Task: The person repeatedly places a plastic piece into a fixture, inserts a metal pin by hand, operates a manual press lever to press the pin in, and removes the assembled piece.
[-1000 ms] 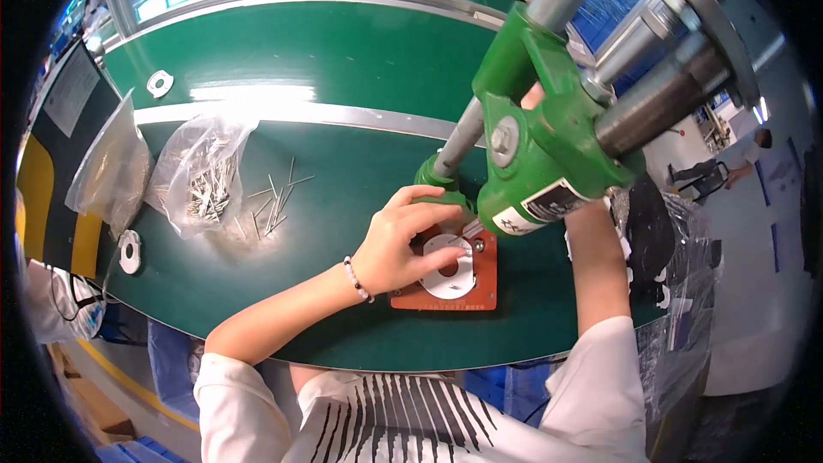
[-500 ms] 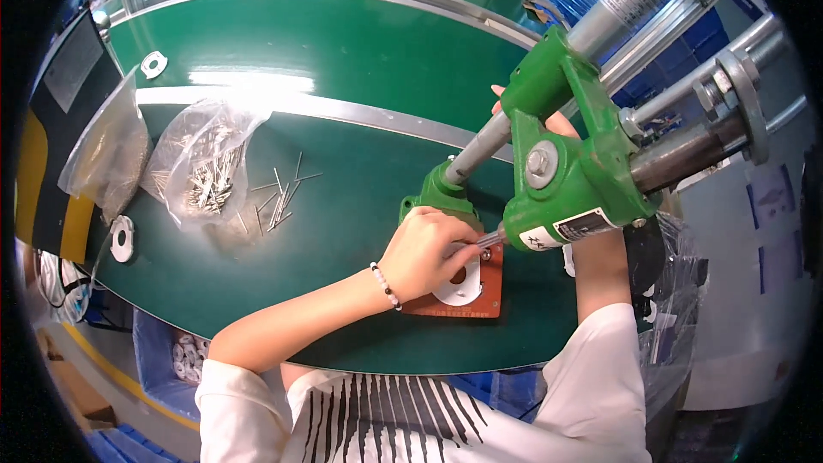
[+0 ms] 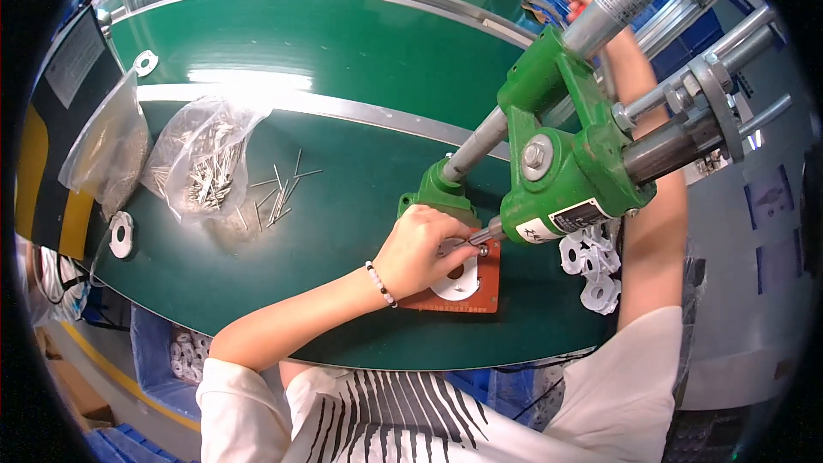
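Note:
My left hand [image 3: 422, 249] is closed in a pinch just below the ram tip [image 3: 487, 233] of a green hand press [image 3: 570, 167]. What its fingers hold is too small to make out. Under that hand lies a white plastic ring part [image 3: 463, 285], seated on a reddish-brown fixture block [image 3: 487, 298] at the press base. My right arm reaches past the press's right side. Beyond the steel column, my right hand [image 3: 580, 2] is curled with a red patch at its fingers; the column partly hides it, so the thing gripped is unclear.
Loose metal pins [image 3: 279, 197] lie left on the green table [image 3: 343, 193], beside a clear bag of pins [image 3: 206, 163] and another bag [image 3: 116, 154]. Several white ring parts [image 3: 591, 270] are heaped right of the press. A blue bin [image 3: 154, 360] stands below the left edge.
My right hand has moved from behind the press to farther away and up to the right, uncovering the heap of white parts. The ram has come down toward my left fingers, which stay nearly still.

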`<state>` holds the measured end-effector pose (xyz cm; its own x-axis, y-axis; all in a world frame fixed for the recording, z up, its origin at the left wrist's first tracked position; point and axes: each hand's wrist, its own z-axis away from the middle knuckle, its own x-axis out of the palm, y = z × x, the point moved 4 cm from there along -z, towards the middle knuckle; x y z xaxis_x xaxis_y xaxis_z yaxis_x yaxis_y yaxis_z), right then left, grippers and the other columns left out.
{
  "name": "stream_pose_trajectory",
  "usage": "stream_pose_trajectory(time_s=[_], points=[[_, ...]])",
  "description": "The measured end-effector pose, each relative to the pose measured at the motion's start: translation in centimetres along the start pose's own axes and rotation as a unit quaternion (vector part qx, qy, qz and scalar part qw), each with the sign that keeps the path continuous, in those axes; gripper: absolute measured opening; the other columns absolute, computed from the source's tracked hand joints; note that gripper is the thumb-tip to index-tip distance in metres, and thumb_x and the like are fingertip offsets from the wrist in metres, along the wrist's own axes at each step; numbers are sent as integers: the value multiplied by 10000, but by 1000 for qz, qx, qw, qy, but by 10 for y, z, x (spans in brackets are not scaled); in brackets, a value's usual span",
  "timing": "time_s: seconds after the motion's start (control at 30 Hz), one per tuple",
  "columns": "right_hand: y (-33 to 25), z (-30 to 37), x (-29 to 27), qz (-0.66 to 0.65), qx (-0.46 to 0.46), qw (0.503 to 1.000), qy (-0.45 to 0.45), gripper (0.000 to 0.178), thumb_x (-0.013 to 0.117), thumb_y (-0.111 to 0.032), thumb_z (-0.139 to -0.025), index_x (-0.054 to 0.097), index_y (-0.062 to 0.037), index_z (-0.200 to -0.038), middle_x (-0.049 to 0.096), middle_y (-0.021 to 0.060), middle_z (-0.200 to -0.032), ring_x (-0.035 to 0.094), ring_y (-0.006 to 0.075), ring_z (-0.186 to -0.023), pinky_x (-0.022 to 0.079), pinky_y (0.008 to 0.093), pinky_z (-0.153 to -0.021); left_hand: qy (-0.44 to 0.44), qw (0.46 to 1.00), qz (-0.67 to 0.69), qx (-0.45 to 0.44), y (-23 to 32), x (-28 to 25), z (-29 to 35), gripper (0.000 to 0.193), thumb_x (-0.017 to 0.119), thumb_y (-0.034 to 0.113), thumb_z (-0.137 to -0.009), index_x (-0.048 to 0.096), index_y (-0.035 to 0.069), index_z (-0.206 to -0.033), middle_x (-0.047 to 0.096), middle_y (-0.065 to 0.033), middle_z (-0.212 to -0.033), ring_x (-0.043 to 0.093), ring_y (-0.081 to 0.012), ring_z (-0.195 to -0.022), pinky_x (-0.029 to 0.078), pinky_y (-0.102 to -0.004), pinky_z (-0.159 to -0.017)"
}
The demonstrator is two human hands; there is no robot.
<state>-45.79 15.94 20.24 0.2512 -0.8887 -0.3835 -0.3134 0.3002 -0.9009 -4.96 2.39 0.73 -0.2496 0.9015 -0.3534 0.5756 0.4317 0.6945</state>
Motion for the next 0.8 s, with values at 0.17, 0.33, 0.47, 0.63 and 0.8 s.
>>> stream_pose_trajectory(time_s=[0.17,0.33,0.47,0.63,0.8], points=[[-61,24,22,-123,-30,991,-41,198,722,-205,-783,641,-40,-859,609,0,-631,587,100,-537,486,221,-494,9,1000,-11,-13,-6,-14,8,180,748,158,-686,651,51,-795,648,-85,-754,612,-262,-705,466,-344,-676],[-65,26,11,-77,-58,995,20,194,728,-190,-778,643,-35,-859,607,-2,-617,577,90,-513,478,200,-475,6,999,34,-2,-8,-12,8,112,715,88,-708,654,43,-790,654,-89,-767,613,-265,-703,469,-345,-675],[-86,60,41,-19,-41,995,86,200,744,-202,-764,651,-46,-846,608,-11,-622,569,74,-502,455,176,-450,1,1000,18,17,-9,-13,9,84,694,39,-710,653,37,-783,655,-94,-767,613,-267,-700,472,-346,-672],[-60,23,24,-15,-45,999,23,188,732,-245,-778,641,-81,-792,583,-40,-596,535,52,-472,420,169,-414,-9,1000,17,10,-9,-12,7,86,693,33,-706,651,33,-781,652,-97,-761,613,-267,-699,473,-349,-673],[-10,-2,37,45,11,998,-47,249,673,-311,-815,617,-93,-709,574,-18,-583,502,89,-441,407,241,-414,0,999,18,30,-9,-12,8,93,693,34,-700,653,38,-784,646,-103,-750,610,-267,-698,473,-347,-668]])
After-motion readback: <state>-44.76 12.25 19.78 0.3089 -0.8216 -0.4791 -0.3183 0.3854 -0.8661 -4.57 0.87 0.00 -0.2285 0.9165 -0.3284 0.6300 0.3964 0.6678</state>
